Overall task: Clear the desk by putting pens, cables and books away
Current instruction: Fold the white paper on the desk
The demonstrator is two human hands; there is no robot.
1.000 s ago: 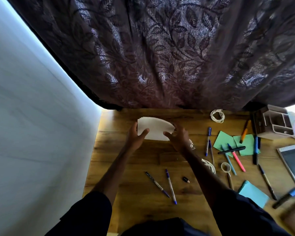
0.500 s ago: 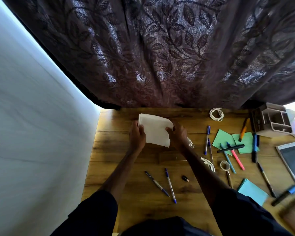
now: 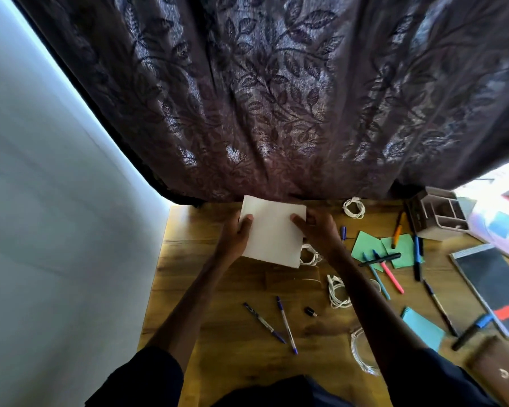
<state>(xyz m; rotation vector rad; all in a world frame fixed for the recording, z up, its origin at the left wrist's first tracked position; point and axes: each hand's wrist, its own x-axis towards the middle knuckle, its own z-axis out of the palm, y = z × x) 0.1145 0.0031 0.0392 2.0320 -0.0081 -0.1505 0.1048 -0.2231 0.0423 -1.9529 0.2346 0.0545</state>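
Observation:
A stack of white paper sheets (image 3: 272, 232) is lifted off the wooden desk (image 3: 206, 292) near its far edge. My left hand (image 3: 235, 237) grips its left side, thumb on top. My right hand (image 3: 318, 229) grips its right side the same way. Two blue pens (image 3: 286, 324) lie on the desk in front of me beside a small black cap (image 3: 310, 311). White coiled cables lie at the far edge (image 3: 353, 207), below the stack (image 3: 309, 257) and by my right forearm (image 3: 337, 292). Several pens (image 3: 387, 271) lie among green paper squares (image 3: 368, 248) to the right.
A dark curtain (image 3: 276, 98) hangs right behind the desk, a pale wall to the left. A wooden organiser (image 3: 438, 214) stands at the back right. A dark notebook (image 3: 494, 286), a blue sticky pad (image 3: 422, 329) and a brown case (image 3: 500, 374) lie on the right.
Both hands gathered the fanned white sheets into a squared stack and raised it from the desk. The view shifted slightly.

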